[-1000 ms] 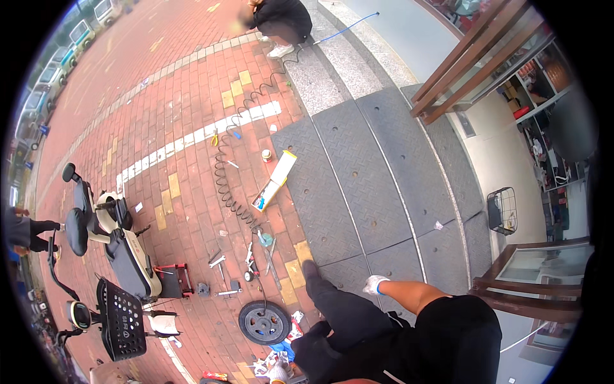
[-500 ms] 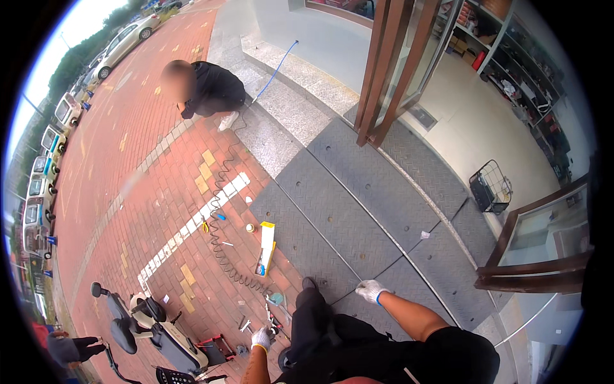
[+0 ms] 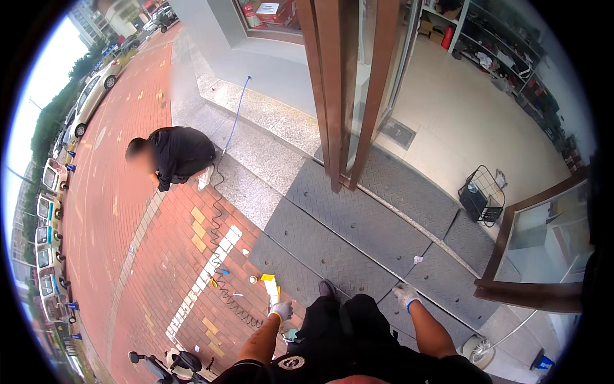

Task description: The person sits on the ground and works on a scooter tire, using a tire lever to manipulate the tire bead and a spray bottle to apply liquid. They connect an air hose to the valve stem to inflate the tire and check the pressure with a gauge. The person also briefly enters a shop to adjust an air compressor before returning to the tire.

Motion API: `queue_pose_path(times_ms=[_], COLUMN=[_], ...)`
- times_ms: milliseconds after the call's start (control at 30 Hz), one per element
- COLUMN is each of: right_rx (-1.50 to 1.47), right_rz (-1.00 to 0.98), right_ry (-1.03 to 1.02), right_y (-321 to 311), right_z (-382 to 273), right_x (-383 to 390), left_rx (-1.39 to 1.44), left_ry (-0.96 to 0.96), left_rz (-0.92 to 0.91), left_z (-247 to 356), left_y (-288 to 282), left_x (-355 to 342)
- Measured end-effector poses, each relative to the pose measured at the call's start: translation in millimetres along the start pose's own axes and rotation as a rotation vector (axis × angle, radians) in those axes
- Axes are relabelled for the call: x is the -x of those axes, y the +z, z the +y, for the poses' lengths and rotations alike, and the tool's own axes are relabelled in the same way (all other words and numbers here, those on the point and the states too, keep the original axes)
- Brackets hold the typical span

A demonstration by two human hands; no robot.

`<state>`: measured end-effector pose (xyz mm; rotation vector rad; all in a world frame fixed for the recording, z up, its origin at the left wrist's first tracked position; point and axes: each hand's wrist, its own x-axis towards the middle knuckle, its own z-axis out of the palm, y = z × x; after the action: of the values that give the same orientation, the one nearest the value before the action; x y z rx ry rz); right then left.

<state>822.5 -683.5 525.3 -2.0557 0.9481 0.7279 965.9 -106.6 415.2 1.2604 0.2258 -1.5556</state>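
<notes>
My left hand (image 3: 281, 311), in a pale work glove, hangs low beside a yellow and white box (image 3: 269, 283) on the brick paving. Its fingers look loosely bent, with nothing visible in them. A pale glove with a blue cuff covers my right hand (image 3: 405, 295), held out above the dark ramp mats (image 3: 352, 233). Those fingers are slightly curled and no object shows in them. Left of the box lie a small round container (image 3: 253, 279), yellow-handled pliers (image 3: 213, 282), a small blue item (image 3: 225, 272) and a coiled black hose (image 3: 231, 301).
A person in black (image 3: 182, 153) crouches by the stone step, near a blue hose (image 3: 240, 109). Brown-framed doors (image 3: 339, 96) stand open ahead and a second door panel (image 3: 543, 246) at right. A black wire basket (image 3: 481, 198) sits inside. Part of a scooter (image 3: 182, 363) shows lower left.
My view has swung toward the doorway and steps. My left hand has risen away from the tools beside the scooter to beside the box; my right hand stays out over the mats.
</notes>
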Motion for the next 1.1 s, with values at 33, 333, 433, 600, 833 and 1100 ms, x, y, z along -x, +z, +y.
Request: queue_pose_path(times_ms=[33, 333, 433, 600, 833, 1100], right_rx=[-0.107, -0.763, -0.502, -0.430, -0.744, -0.399], right_rz=[0.054, 0.283, 0.243, 0.170, 0.098, -0.076], right_ry=[0.049, 0.214, 0.206, 0.133, 0.066, 0.181], right_y=[-18.0, -122.3, -219.0, -320.5, -552.0, -746.9], right_z=[7.7, 86.9, 60.2, 40.8, -96.1, -103.5], right_x=[-7.0, -57.2, -90.0, -174.5, -230.2, -301.0], left_rx=[-0.032, -0.964, -0.980, -0.940, 0.207, -1.311], left_ry=[-0.019, -0.164, -0.050, -0.504, -0.615, -0.022], left_rz=[-0.020, 0.104, 0.206, 0.371, 0.306, 0.109], left_z=[41.2, 347.2, 383.7, 463.5, 539.6, 883.9], left_y=[-2.0, 25.2, 54.1, 175.0, 241.0, 411.3], left_x=[-9.6, -101.8, -89.3, -42.6, -83.1, -199.8])
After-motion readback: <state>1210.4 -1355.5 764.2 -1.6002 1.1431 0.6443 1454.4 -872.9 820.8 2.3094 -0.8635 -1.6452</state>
